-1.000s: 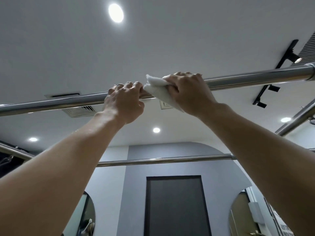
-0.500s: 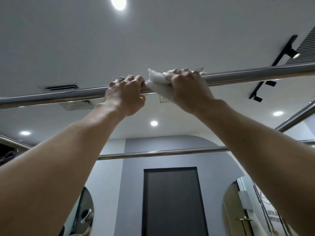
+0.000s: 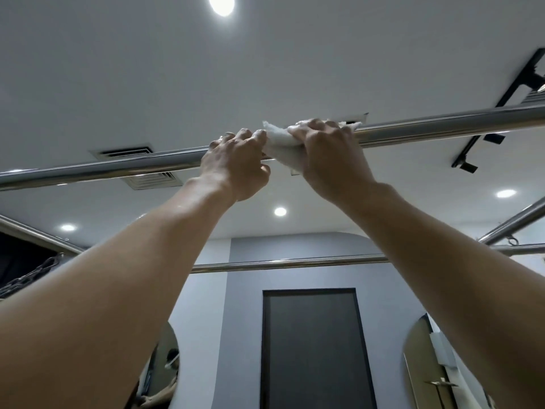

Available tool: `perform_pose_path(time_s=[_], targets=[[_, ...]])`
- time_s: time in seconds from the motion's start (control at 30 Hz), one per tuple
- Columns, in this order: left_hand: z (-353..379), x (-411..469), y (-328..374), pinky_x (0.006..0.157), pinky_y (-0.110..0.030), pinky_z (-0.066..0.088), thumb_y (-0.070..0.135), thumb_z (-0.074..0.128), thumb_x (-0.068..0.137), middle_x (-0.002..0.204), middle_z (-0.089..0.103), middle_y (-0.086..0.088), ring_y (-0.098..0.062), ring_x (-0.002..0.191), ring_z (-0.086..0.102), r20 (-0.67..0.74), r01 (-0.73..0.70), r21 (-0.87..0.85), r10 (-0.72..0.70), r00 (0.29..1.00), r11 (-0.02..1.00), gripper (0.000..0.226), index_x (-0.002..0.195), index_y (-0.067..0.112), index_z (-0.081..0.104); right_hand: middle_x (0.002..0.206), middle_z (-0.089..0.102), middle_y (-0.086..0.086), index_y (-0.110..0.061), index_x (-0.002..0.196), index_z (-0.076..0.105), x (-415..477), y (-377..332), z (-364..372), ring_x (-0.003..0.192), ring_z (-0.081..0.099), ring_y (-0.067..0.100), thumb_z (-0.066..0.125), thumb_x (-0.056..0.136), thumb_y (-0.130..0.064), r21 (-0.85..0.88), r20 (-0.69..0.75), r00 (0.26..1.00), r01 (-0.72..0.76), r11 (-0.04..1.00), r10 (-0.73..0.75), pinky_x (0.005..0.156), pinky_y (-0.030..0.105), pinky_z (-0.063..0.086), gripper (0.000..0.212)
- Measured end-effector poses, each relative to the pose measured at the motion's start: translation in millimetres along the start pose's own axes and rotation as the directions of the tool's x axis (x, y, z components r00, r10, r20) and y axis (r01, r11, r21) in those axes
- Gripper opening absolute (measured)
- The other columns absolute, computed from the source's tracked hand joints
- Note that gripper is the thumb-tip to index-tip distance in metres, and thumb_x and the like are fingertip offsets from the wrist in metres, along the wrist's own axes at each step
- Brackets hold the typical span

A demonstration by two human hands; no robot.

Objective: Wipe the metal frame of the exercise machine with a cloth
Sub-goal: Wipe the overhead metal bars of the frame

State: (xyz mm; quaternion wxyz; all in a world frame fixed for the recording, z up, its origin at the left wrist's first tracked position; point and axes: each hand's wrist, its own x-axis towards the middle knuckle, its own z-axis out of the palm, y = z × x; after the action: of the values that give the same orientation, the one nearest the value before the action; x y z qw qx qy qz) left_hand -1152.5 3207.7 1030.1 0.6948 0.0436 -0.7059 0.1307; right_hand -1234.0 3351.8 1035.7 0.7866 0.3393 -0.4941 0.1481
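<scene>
Overhead, right hand (image 3: 327, 160) wraps cloth (image 3: 281, 146) round bar (image 3: 442, 125); left hand (image 3: 236, 166) grips bar.

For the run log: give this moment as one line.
left hand grips bar | right hand holds cloth against bar | wipe underway

The bar (image 3: 103, 169) is bare outward of the left hand (image 3: 236, 166) and right hand (image 3: 327, 154); cloth (image 3: 280, 143) fills the gap between.

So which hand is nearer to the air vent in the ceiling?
Left. The left hand grips the bar just right of the vent; the right hand, holding the cloth, is farther right.
</scene>
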Motion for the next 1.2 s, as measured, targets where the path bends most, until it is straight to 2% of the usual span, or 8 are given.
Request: perform_pose_path(time_s=[0.1, 0.23, 0.33, 0.53, 0.7, 0.77, 1.0, 1.2], targets=[[5, -5, -9, 0.107, -0.042, 0.033, 0.023, 0.054, 0.091, 0.142, 0.049, -0.006, -0.033, 0.132, 0.041, -0.028, 0.043, -0.003, -0.043, 0.999, 0.999, 0.048, 0.138, 0.023, 0.043, 0.135, 0.06, 0.008, -0.014, 0.13, 0.061, -16, 17, -8, 0.124, 0.053, 0.033, 0.053, 0.092, -0.011, 0.02, -0.049, 0.999, 0.025, 1.0, -0.024, 0.111, 0.04, 0.035, 0.04], [10, -12, -22, 0.109, -0.043, 0.03, 0.023, 0.055, 0.091, 0.143, 0.047, -0.006, -0.033, 0.132, 0.04, -0.078, 0.067, 0.02, -0.065, 0.995, 0.998, 0.057, 0.144, 0.028, 0.038, 0.115, 0.068, 0.013, -0.016, 0.118, 0.066, 1, 28, -18, 0.108, 0.058, 0.038, 0.034, 0.091, -0.031, -0.049, 0.009, 0.996, -0.087, 0.995, 0.087, 0.097, 0.04, 0.038, 0.044], [11, -14, -30, 0.108, -0.044, 0.032, 0.023, 0.055, 0.09, 0.145, 0.046, -0.007, -0.034, 0.133, 0.038, -0.087, 0.093, 0.022, -0.091, 0.992, 0.995, 0.06, 0.146, 0.031, 0.036, 0.111, 0.068, 0.012, -0.016, 0.114, 0.063, 15, 6, -6, 0.106, 0.058, 0.036, 0.039, 0.094, -0.026, -0.099, 0.018, 0.995, -0.098, 0.99, 0.1, 0.092, 0.04, 0.038, 0.032], [13, -20, -56, 0.111, -0.045, 0.03, 0.019, 0.056, 0.088, 0.144, 0.046, -0.008, -0.034, 0.133, 0.038, -0.12, 0.143, 0.045, -0.137, 0.983, 0.989, 0.059, 0.144, 0.026, 0.038, 0.137, 0.058, 0.002, -0.02, 0.133, 0.059, -6, -10, 12, 0.128, 0.047, 0.028, 0.046, 0.098, -0.02, 0.017, -0.056, 0.997, 0.054, 0.998, -0.053, 0.114, 0.038, 0.023, 0.037], [11, -20, -84, 0.107, -0.042, 0.032, 0.019, 0.055, 0.089, 0.136, 0.05, -0.009, -0.033, 0.128, 0.043, -0.172, 0.138, -0.001, -0.137, 0.976, 0.99, 0.047, 0.135, 0.022, 0.048, 0.109, 0.068, 0.013, -0.015, 0.111, 0.066, 19, -16, 13, 0.103, 0.057, 0.037, 0.04, 0.096, -0.024, -0.048, -0.032, 0.995, -0.093, 0.995, 0.091, 0.093, 0.04, 0.037, 0.032], [11, -20, -98, 0.104, -0.042, 0.034, 0.019, 0.054, 0.089, 0.13, 0.054, -0.009, -0.033, 0.124, 0.046, -0.197, 0.129, -0.006, -0.127, 0.972, 0.992, 0.039, 0.128, 0.022, 0.053, 0.105, 0.068, 0.013, -0.014, 0.108, 0.065, 30, -36, 21, 0.101, 0.059, 0.037, 0.04, 0.096, -0.024, -0.074, -0.025, 0.997, -0.076, 0.994, 0.075, 0.09, 0.04, 0.039, 0.03], [7, -26, -140, 0.101, -0.04, 0.035, 0.017, 0.052, 0.089, 0.127, 0.057, -0.007, -0.032, 0.122, 0.047, -0.197, 0.064, -0.023, -0.067, 0.978, 0.998, 0.037, 0.125, 0.024, 0.055, 0.135, 0.061, 0.002, -0.022, 0.13, 0.062, 13, -70, 42, 0.125, 0.052, 0.029, 0.031, 0.094, -0.034, 0.061, -0.028, 0.998, 0.052, 0.997, -0.05, 0.114, 0.043, 0.029, 0.049], [6, -27, -159, 0.102, -0.04, 0.035, 0.019, 0.051, 0.091, 0.129, 0.056, -0.004, -0.029, 0.123, 0.047, -0.196, 0.005, -0.035, -0.012, 0.98, 0.999, 0.038, 0.129, 0.026, 0.053, 0.104, 0.07, 0.013, -0.014, 0.11, 0.069, 39, -91, 46, 0.098, 0.062, 0.035, 0.032, 0.087, -0.029, -0.026, -0.034, 0.997, -0.075, 0.997, 0.074, 0.09, 0.04, 0.044, 0.046]])
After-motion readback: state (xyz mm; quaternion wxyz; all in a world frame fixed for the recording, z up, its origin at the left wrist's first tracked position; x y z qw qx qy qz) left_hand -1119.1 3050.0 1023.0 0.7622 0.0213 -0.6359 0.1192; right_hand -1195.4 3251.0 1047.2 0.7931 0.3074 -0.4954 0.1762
